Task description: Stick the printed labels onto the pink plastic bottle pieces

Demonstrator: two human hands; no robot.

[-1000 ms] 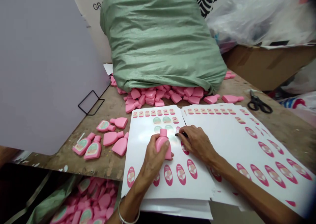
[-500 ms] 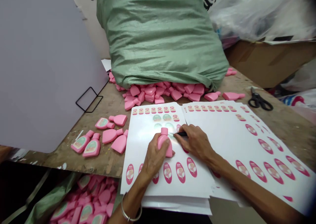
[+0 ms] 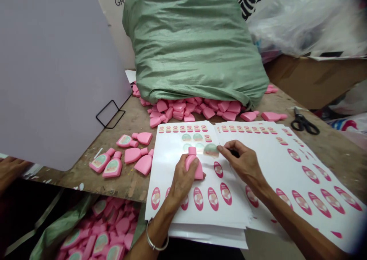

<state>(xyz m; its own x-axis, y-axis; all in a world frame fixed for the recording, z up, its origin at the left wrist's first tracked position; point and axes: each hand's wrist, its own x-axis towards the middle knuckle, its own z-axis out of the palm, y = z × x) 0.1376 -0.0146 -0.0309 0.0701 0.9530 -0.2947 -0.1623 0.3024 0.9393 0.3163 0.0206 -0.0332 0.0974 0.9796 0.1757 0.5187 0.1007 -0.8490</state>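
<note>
My left hand (image 3: 183, 178) is closed around a small pink plastic bottle (image 3: 195, 167), cap pointing away from me, above the left sticker sheet (image 3: 183, 210). Between thumb and finger, my right hand (image 3: 245, 162) pinches the edge of a green label sticker (image 3: 211, 150), lifted just off the sheet. A thin black tool (image 3: 234, 153) is tucked in the same hand; its tip is hidden. Other green stickers (image 3: 197, 137) and pink oval stickers (image 3: 198, 198) lie on the sheet around my hands.
Labelled and plain pink bottles (image 3: 112, 167) lie at left. A green sack (image 3: 195, 54) spills more bottles at the back. Black scissors (image 3: 305, 125) lie right, past another sticker sheet (image 3: 258, 141). A bag of bottles (image 3: 77, 210) hangs below the edge. Another person's hand (image 3: 13, 170) shows at far left.
My right hand has moved right and slightly up, and a green sticker now hangs from its fingertips. The black tool has swung back into the palm. Another person's hand has appeared at left.
</note>
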